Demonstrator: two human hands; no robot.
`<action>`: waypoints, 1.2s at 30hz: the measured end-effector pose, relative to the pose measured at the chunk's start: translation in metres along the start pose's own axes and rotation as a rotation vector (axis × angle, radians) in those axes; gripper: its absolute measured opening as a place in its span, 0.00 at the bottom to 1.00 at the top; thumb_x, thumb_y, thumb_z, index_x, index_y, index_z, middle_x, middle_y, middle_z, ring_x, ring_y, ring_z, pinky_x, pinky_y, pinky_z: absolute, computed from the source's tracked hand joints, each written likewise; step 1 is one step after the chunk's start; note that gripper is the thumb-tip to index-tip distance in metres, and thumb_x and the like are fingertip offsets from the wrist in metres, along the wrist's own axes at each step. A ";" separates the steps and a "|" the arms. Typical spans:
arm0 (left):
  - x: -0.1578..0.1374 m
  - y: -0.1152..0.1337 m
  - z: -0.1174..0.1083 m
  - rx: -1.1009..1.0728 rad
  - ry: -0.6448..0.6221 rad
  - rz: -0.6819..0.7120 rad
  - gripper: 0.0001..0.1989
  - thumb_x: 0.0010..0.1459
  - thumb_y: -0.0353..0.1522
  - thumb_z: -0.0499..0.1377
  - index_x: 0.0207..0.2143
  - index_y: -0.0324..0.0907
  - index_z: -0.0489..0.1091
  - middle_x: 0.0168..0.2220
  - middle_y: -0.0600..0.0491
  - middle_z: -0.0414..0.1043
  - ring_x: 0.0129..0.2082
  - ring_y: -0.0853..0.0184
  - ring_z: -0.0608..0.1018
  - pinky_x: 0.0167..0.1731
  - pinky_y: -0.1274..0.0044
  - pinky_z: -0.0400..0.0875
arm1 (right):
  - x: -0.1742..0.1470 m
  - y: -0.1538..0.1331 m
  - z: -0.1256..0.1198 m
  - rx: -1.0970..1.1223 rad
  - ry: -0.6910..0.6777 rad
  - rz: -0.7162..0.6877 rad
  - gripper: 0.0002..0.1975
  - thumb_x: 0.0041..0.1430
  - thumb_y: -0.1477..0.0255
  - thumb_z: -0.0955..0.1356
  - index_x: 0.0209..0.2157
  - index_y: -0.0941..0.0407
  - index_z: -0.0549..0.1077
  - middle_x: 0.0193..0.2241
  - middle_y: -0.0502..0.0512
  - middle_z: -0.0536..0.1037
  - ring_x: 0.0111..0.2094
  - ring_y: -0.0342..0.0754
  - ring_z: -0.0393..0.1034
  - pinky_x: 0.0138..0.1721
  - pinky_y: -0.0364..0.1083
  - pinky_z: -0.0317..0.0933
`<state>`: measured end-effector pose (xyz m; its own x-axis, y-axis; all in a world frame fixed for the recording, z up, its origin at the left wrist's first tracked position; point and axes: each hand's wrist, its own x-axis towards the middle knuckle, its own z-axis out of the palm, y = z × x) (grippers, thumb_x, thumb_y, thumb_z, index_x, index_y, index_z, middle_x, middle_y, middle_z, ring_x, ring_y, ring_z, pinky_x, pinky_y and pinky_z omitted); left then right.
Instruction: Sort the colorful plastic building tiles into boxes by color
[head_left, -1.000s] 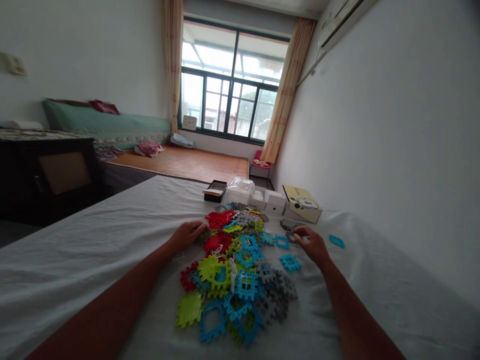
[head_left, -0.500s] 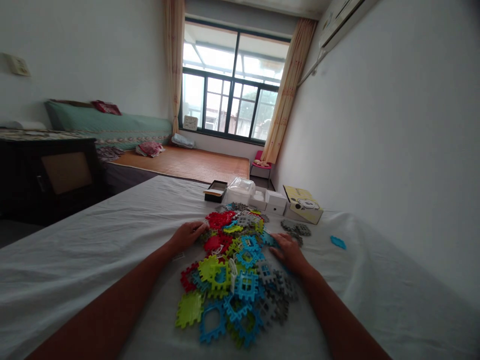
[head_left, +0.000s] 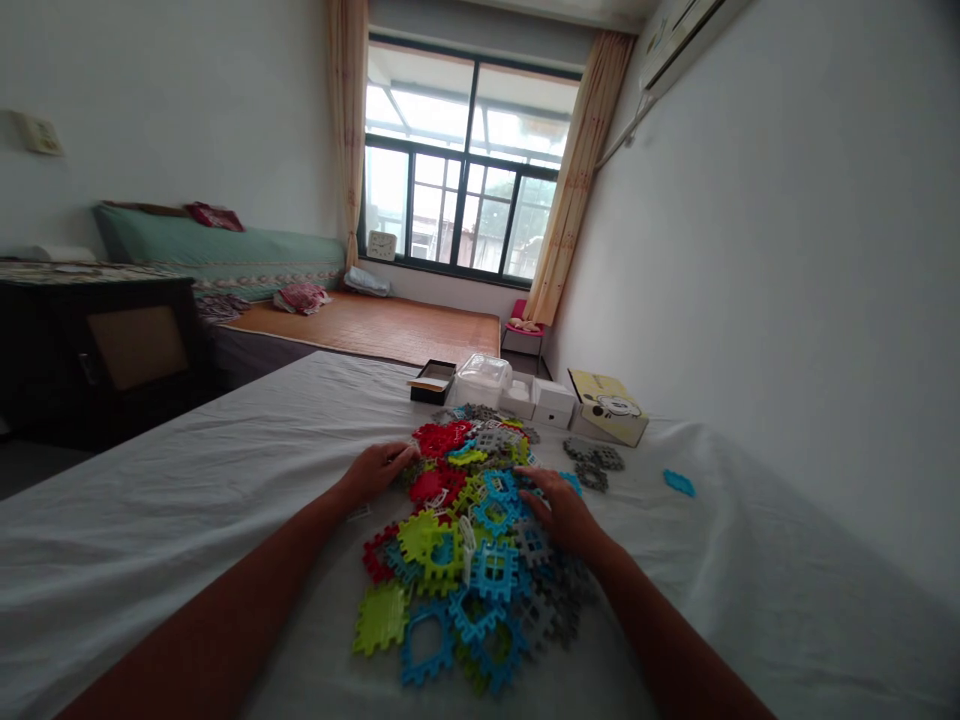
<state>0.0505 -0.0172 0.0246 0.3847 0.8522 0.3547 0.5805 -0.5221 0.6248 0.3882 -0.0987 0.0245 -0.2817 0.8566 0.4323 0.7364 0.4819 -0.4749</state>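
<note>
A heap of plastic interlocking building tiles in blue, lime green, red and grey lies between my hands; one blue window tile [head_left: 493, 568] sits near its front. My left hand [head_left: 375, 472] rests at the heap's left edge beside the red tiles [head_left: 436, 485], its fingers loosely bent and no held tile visible. Over the heap's right side reaches my right hand [head_left: 564, 508], fingers apart, its tips by a blue tile [head_left: 501, 486]. Another blue tile [head_left: 571, 481] shows just behind that hand. What lies under the right palm is hidden.
Grey tiles [head_left: 594, 455] and a single blue tile [head_left: 679, 482] lie apart on the right of the white sheet [head_left: 247, 450]. Behind the heap stand a black box [head_left: 433, 382], a clear plastic container [head_left: 484, 376], a white box [head_left: 553, 403] and a yellow box [head_left: 609, 406].
My right hand has shifted left, further over the heap. A blue tile now shows behind it, right of where its fingers were. My left hand stays in place.
</note>
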 end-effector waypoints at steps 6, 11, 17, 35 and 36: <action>0.000 0.000 0.001 0.002 -0.002 -0.010 0.22 0.60 0.45 0.46 0.34 0.42 0.75 0.32 0.53 0.78 0.34 0.64 0.76 0.34 0.78 0.67 | 0.007 -0.001 0.020 -0.024 0.126 0.070 0.20 0.58 0.69 0.63 0.53 0.52 0.68 0.49 0.58 0.73 0.49 0.54 0.67 0.52 0.56 0.60; 0.001 -0.001 0.002 0.011 -0.002 -0.015 0.22 0.60 0.45 0.46 0.34 0.42 0.75 0.32 0.53 0.77 0.33 0.64 0.76 0.33 0.78 0.67 | 0.011 -0.002 0.011 0.167 0.100 0.134 0.21 0.54 0.69 0.65 0.51 0.51 0.68 0.42 0.55 0.76 0.37 0.48 0.70 0.36 0.48 0.67; 0.002 -0.004 0.002 0.006 -0.024 0.000 0.22 0.61 0.45 0.46 0.34 0.42 0.75 0.32 0.53 0.77 0.33 0.64 0.76 0.34 0.78 0.67 | 0.012 -0.011 0.006 0.322 0.087 0.197 0.17 0.51 0.68 0.67 0.44 0.55 0.73 0.33 0.53 0.77 0.33 0.46 0.71 0.37 0.47 0.66; 0.002 -0.004 0.002 -0.010 0.007 -0.009 0.23 0.59 0.46 0.47 0.35 0.42 0.76 0.34 0.52 0.78 0.35 0.63 0.77 0.38 0.77 0.68 | -0.049 0.174 -0.081 0.000 0.628 0.616 0.19 0.44 0.62 0.65 0.35 0.59 0.77 0.31 0.62 0.80 0.33 0.54 0.75 0.34 0.49 0.67; 0.002 -0.004 0.002 -0.008 0.008 -0.004 0.23 0.59 0.46 0.47 0.35 0.42 0.76 0.34 0.52 0.78 0.35 0.63 0.77 0.38 0.77 0.68 | -0.048 0.174 -0.080 -0.020 0.611 0.605 0.19 0.44 0.63 0.65 0.36 0.58 0.76 0.33 0.62 0.80 0.35 0.53 0.75 0.35 0.49 0.67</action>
<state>0.0501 -0.0139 0.0213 0.3765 0.8547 0.3574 0.5765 -0.5181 0.6318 0.5788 -0.0709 -0.0177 0.5391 0.7126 0.4489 0.6653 -0.0334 -0.7459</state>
